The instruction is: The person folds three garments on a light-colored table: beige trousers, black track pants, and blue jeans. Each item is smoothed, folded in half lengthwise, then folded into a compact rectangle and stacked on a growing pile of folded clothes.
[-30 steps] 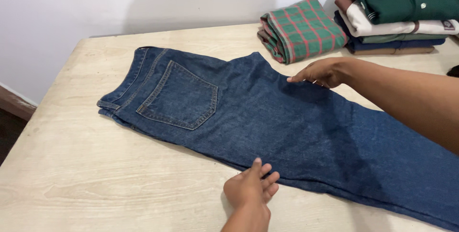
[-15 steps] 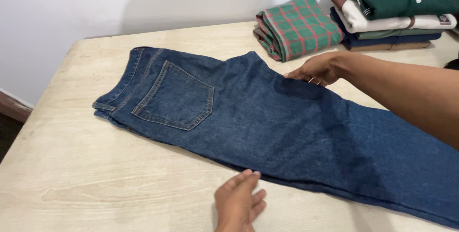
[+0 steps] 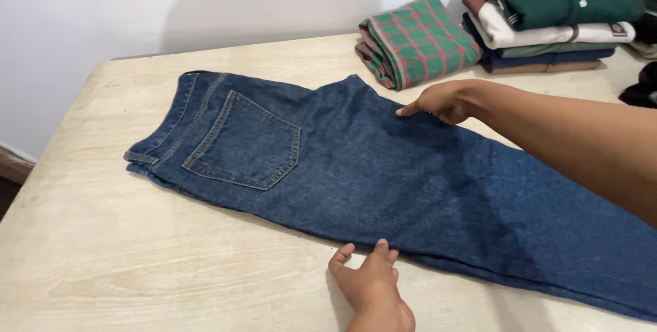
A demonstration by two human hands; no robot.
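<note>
Two hands are on the denim, and neither has closed around anything. Nearest you, your left hand [image 3: 369, 281] lies flat and spread on the pale wood-grain surface [image 3: 137, 263], its fingertips just touching the near edge of the dark blue denim jeans [image 3: 383, 181]; the grip there is released, pressing rather than holding.

The jeans lie across the middle of the surface, already doubled lengthwise so that one leg sits over the other. The waistband points to your left with one stitched back pocket [image 3: 243, 142] facing up, and the legs run off to your right, past the edge of the view. The cloth looks mostly smooth, with a few soft ripples around the seat.

Further out, your right hand [image 3: 438, 101] reaches over the leg to the far edge, at the peak of the seat seam. Its fingers are laid on the denim, extended; as far as you can see here, that grip is also released, flattening and not pinching.

By my reading, the lengthwise fold is done and being smoothed; no crosswise fold of the legs shows.

Beyond, against the white wall, sit a folded green-and-red checked cloth [image 3: 417, 41] and a stack of folded garments with a dark green shirt on top [image 3: 554, 17].
</note>
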